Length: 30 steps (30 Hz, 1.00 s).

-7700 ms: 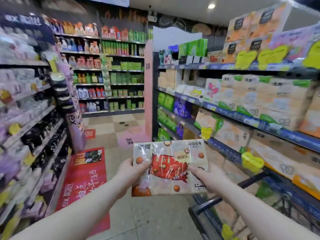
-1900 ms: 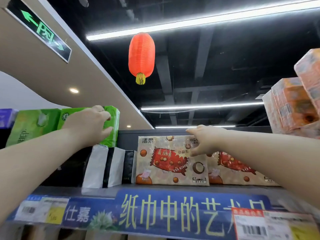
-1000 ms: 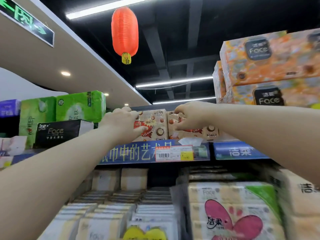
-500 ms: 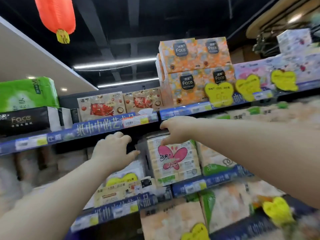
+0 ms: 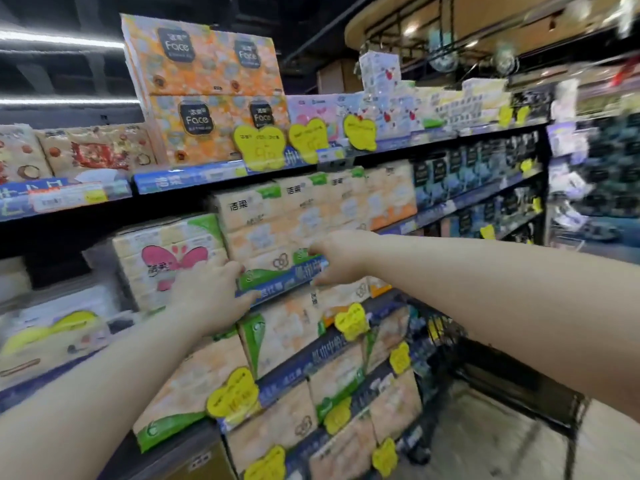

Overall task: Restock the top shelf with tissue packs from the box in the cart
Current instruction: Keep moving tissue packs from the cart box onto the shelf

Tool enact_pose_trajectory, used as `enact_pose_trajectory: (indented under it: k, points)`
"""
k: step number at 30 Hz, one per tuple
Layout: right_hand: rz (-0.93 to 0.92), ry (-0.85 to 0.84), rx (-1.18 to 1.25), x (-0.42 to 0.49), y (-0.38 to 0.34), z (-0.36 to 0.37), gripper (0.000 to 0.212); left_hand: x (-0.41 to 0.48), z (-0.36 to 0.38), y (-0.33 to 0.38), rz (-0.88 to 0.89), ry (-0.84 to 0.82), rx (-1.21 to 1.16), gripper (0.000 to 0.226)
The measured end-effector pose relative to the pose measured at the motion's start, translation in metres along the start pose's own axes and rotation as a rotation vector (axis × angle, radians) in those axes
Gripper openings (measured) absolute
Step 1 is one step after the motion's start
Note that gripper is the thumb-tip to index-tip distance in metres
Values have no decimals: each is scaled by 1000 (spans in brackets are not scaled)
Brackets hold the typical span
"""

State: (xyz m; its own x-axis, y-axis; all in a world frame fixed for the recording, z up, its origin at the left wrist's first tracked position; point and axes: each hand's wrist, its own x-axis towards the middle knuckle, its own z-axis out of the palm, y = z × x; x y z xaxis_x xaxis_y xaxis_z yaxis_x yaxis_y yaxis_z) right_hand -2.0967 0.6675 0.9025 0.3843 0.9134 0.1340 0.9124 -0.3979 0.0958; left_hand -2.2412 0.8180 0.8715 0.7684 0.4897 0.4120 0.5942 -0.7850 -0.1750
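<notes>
Two beige tissue packs (image 5: 93, 148) with a red candy print stand side by side on the top shelf (image 5: 187, 176) at the upper left. My left hand (image 5: 211, 292) is well below them, in front of the middle shelves, fingers spread and holding nothing. My right hand (image 5: 337, 256) hovers at the same height to its right, fingers loosely curled and also without anything in it. The dark wire cart (image 5: 485, 368) shows at the lower right; the box inside it is out of sight.
Stacked orange Face tissue boxes (image 5: 207, 88) stand right of the beige packs on the top shelf. Lower shelves hold peach and green tissue bundles (image 5: 311, 216) with yellow heart price tags (image 5: 351, 322). Darker goods (image 5: 478, 168) fill the shelving further right.
The pack I carried now stands on the top shelf beside another. Both hands have let go and dropped from the top shelf to mid-shelf height, and my view has swung down and right.
</notes>
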Motion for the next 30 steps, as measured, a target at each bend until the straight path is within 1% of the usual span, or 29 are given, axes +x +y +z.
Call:
enact_pose_trajectory:
  k: [5, 8, 11, 14, 16, 20, 23, 26, 30]
  points:
    - [178, -95, -55, -78, 111, 26, 64, 22, 8, 130, 183, -12, -25, 54]
    - [293, -150, -50, -136, 183, 40, 67, 31, 13, 227, 284, -60, -118, 54]
    - [393, -200, -87, -196, 255, 49, 66, 35, 14, 329, 396, -85, -164, 56]
    - [469, -238, -90, -246, 317, 59, 65, 34, 10, 421, 459, -90, -207, 57]
    - [505, -251, -72, -275, 349, 68, 64, 31, 13, 471, 490, -130, -254, 57]
    - [571, -263, -14, -321, 402, 86, 64, 29, 25, 544, 536, -202, -283, 57]
    - [609, -266, 19, -344, 433, 104, 67, 32, 35, 581, 555, -226, -264, 59]
    - [648, -279, 40, -361, 460, 125, 67, 38, 48, 614, 565, -270, -243, 56]
    - [693, -311, 60, -374, 501, 149, 65, 53, 70, 663, 603, -305, -279, 53]
